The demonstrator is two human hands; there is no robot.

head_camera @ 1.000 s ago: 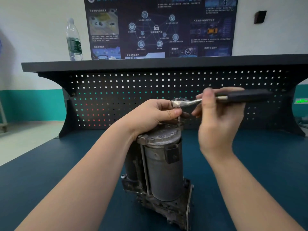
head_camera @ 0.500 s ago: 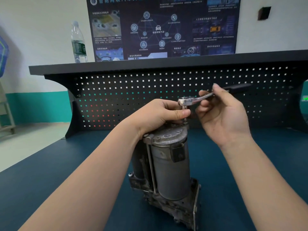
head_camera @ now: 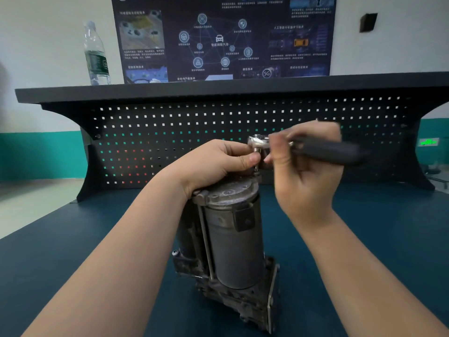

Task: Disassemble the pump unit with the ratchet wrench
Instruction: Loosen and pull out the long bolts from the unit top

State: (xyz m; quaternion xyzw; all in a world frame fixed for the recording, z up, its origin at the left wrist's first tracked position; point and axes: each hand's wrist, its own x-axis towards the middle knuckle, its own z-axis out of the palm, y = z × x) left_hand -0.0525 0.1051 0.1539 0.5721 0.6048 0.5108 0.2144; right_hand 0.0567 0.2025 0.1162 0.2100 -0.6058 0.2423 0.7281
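The pump unit stands upright mid-table, its long axis vertical. The ratchet wrench sits atop it at 12 o'clock, handle running level toward 3 o'clock. The right hand grips the handle; the left hand pinches the bit below the head. Open room surrounds the handle's swing.

Grey pump unit – teal table (black, white-dotted pegboard).
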